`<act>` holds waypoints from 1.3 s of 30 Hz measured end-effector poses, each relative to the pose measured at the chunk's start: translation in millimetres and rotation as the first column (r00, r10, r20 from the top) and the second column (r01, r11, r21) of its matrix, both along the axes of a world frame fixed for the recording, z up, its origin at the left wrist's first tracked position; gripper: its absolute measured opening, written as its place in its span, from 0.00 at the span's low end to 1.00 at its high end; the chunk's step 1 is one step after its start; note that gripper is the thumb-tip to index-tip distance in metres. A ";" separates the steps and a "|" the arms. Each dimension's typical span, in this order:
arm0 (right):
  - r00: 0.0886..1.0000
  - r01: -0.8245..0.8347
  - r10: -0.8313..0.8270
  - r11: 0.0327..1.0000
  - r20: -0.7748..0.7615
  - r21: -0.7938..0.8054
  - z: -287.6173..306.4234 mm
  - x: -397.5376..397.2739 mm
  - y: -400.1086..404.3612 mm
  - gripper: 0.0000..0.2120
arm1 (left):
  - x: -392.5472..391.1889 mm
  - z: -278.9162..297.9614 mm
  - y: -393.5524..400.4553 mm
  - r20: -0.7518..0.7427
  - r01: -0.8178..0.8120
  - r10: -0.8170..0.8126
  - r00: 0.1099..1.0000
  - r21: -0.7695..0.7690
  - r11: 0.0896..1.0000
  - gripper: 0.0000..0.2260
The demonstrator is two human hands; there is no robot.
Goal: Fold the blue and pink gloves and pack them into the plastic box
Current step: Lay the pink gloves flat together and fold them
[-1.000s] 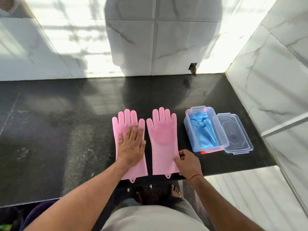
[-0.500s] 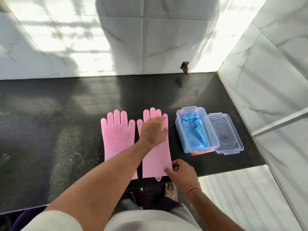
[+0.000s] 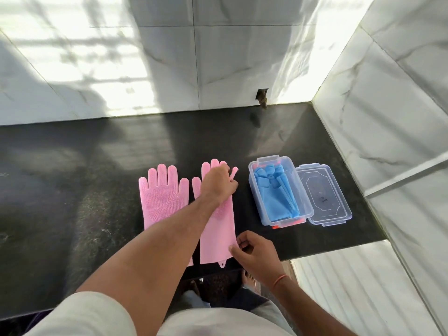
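Note:
Two pink rubber gloves lie flat on the black counter, fingers pointing away from me. The left pink glove (image 3: 162, 197) lies untouched, its nubbed palm up. My left hand (image 3: 218, 183) reaches across and grips the finger end of the right pink glove (image 3: 219, 234), lifting its little finger off the counter. My right hand (image 3: 254, 253) pinches that glove's cuff edge near the counter's front. To the right stands the clear plastic box (image 3: 257, 202) with the folded blue gloves (image 3: 276, 192) inside.
The box's clear lid (image 3: 324, 197) lies flat against the box's right side. White marble walls close the counter at the back and right, with a small fitting (image 3: 262, 98) low on the back wall. The black counter (image 3: 72, 190) stretches left. My feet show below its front edge.
My left hand left the left glove, crossed to the right glove and now curls round its fingers. My right hand stays at that glove's cuff. The camera has tilted slightly.

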State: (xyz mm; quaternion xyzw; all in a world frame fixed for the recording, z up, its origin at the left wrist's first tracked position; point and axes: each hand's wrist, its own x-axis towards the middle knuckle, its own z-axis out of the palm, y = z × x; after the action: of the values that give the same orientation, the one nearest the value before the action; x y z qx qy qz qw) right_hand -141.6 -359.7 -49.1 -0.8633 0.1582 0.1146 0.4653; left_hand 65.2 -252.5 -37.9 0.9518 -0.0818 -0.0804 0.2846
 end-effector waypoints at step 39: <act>0.765 -0.522 0.598 0.793 0.239 -0.313 20.5 24.2 166.8 0.20 | -19.8 -17.7 244.1 -0.282 -0.609 0.547 0.788 -0.227 0.760 0.17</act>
State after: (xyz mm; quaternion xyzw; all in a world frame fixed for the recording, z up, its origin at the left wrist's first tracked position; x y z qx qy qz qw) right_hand -117.4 -192.9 -28.6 -0.9247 -0.1756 0.0859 0.3268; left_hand 45.4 -8.4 -55.6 0.8612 0.2343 -0.0692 0.4457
